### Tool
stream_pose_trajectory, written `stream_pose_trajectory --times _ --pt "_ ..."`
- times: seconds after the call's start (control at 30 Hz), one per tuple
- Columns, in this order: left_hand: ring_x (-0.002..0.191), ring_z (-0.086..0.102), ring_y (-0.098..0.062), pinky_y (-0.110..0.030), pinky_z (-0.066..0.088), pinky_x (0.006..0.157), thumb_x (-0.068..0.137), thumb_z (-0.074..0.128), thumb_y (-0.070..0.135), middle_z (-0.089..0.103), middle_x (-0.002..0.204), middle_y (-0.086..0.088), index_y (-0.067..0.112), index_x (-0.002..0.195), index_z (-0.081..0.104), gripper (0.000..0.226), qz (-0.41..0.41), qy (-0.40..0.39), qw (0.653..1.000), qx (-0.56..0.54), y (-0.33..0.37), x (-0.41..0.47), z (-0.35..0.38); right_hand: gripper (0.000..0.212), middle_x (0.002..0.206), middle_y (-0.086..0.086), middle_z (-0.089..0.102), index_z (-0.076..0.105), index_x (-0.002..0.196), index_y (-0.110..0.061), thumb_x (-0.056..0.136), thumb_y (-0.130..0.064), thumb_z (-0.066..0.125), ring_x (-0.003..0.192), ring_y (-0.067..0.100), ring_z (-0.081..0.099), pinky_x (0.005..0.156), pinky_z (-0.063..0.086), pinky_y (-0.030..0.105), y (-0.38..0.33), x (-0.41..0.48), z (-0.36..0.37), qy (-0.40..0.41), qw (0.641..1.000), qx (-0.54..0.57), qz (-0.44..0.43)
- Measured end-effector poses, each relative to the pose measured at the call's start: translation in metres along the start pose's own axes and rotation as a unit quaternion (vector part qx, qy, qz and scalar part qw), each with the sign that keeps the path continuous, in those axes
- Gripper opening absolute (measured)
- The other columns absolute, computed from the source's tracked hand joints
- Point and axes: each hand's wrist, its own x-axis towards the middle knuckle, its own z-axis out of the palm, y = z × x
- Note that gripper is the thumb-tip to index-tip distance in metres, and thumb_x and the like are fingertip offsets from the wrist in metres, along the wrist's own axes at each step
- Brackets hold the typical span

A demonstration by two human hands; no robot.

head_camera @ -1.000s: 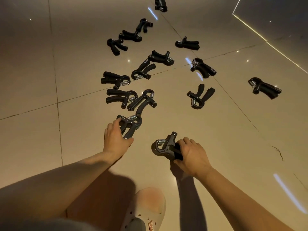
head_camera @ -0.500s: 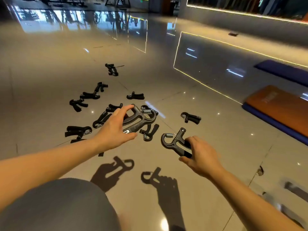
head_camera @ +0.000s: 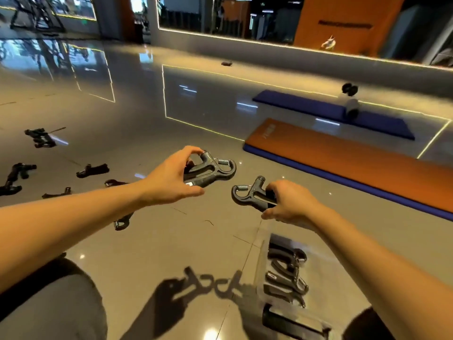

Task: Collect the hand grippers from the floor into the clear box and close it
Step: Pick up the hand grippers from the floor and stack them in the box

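The clear box (head_camera: 272, 244) sits open on the glossy tiled floor (head_camera: 137, 119), low and right of centre, and serves as the landmark here. Inside it lie several black hand grippers (head_camera: 288, 273), piled together; one carries a small white label, too small to read.

Above the box and up off the floor, the right hand (head_camera: 291, 203) has its fingers (head_camera: 274, 187) wrapped around the handles of a black hand gripper (head_camera: 252, 193), spring end pointing away from the box to the left. Farther up and left of the box, the left hand (head_camera: 171, 180) has its fingers (head_camera: 193, 150) clamped on a second hand gripper (head_camera: 212, 169), spring end pointing right; a tiny white label on its lower handle cannot be read.

Well to the left of the box, loose hand grippers (head_camera: 92, 170) lie scattered on the floor. Beyond the box, an orange mat (head_camera: 355, 163) lies on a blue one; its faint printed word cannot be read. An orange wall panel (head_camera: 343, 20) far behind carries dark, blurred lettering.
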Motion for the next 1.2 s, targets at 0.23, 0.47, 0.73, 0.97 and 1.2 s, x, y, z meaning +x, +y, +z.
stream_pose_trajectory --times 0.23,0.47,0.73,0.97,1.2 --pt "0.103 0.063 -0.014 -0.021 0.057 0.076 0.078 0.087 0.021 0.055 0.115 0.006 0.033 0.134 0.037 0.076 -0.004 -0.079 0.996 -0.034 0.034 0.041 0.107 0.043 0.099 -0.001 0.065 0.059 0.108 -0.023 0.075 -0.034 0.085 0.09 0.017 0.061 0.086 0.056 0.036 0.107 -0.026 0.021 -0.027 0.993 0.054 0.101" --pt "0.115 0.057 -0.015 -0.032 0.052 0.101 0.075 0.088 0.03 0.054 0.124 0.004 0.03 0.134 0.045 0.073 0.005 -0.134 0.99 0.032 0.054 0.065 0.175 0.048 0.095 -0.001 0.065 0.06 0.109 -0.022 0.073 -0.041 0.085 0.087 0.019 0.063 0.082 0.058 0.039 0.182 -0.039 0.031 -0.016 0.982 0.074 0.174" --pt "0.117 0.05 -0.013 -0.04 0.049 0.104 0.074 0.085 0.037 0.053 0.122 0.01 0.041 0.124 0.048 0.062 0.016 -0.221 0.972 0.076 0.047 0.072 0.259 0.048 0.096 0.0 0.065 0.058 0.109 -0.019 0.075 -0.04 0.085 0.089 0.022 0.063 0.078 0.055 0.037 0.187 -0.019 0.037 0.008 0.971 0.114 0.21" --pt "0.101 0.058 -0.012 -0.035 0.058 0.086 0.074 0.085 0.018 0.056 0.11 0.01 0.035 0.099 0.049 0.046 -0.019 -0.262 0.965 0.015 0.029 0.062 0.312 0.051 0.102 0.003 0.064 0.057 0.116 -0.017 0.076 -0.036 0.085 0.09 0.023 0.062 0.072 0.049 0.033 0.185 -0.004 0.06 -0.009 0.968 0.123 0.217" --pt "0.09 0.062 -0.017 -0.044 0.06 0.077 0.065 0.088 0.023 0.059 0.104 0.004 0.034 0.092 0.047 0.05 -0.035 -0.294 0.955 0.024 0.021 0.079 0.36 0.049 0.098 -0.004 0.063 0.065 0.116 -0.021 0.074 -0.035 0.086 0.091 0.021 0.06 0.078 0.049 0.033 0.203 -0.016 0.079 0.026 0.961 0.167 0.221"
